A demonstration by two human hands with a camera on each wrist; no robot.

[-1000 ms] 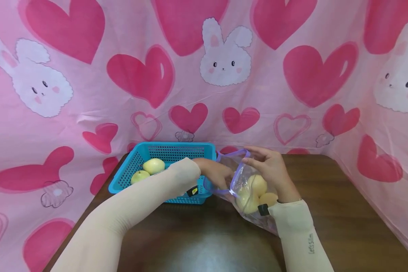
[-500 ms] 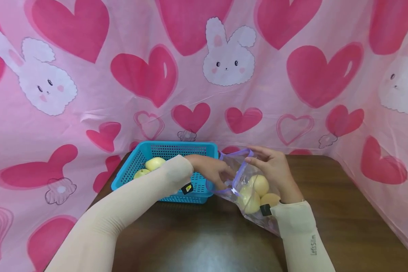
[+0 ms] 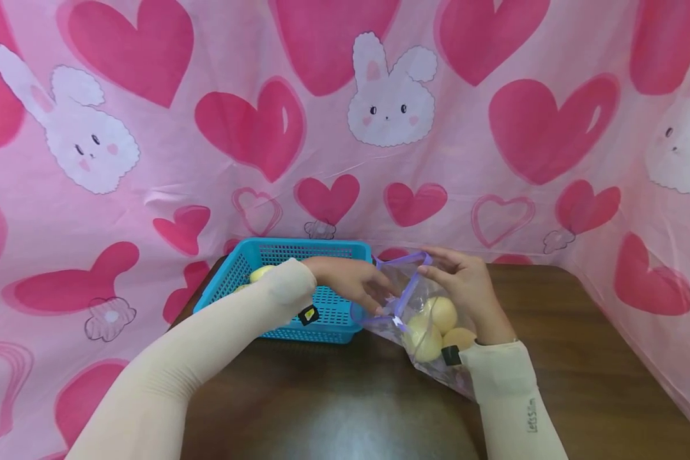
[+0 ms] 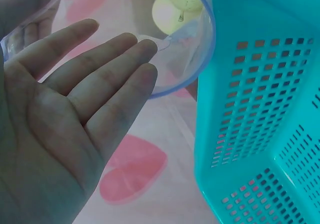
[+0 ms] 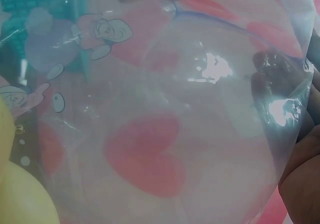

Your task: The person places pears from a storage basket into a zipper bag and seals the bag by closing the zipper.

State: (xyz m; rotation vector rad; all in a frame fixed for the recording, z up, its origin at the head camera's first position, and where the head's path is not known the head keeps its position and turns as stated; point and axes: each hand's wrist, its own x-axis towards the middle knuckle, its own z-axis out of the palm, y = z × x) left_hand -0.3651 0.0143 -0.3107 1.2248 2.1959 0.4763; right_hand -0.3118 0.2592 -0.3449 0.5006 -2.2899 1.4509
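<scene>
At centre frame, the bag (image 3: 431,332) of fruit (image 3: 431,327) lies on the table (image 3: 581,358), just right of the basket (image 3: 287,294). Right hand (image 3: 466,291) pinches its rim; left hand (image 3: 353,287), fingers straight, touches the mouth. Step, by judgement: holding the bag open. Next move calls for a wide mouth. Basket fruit mostly hidden by the left sleeve.

Open table in front, crowded strip at the back

The near part of the table (image 3: 351,409) is bare wood, and so is its right side, so a hand can pass there. At the back stand the basket (image 3: 322,306) and the bag (image 3: 414,319) just beside each other, with the left hand (image 3: 353,284) and right hand (image 3: 466,287) at the bag's mouth. The curtain (image 3: 345,128) closes the back and both sides.
</scene>
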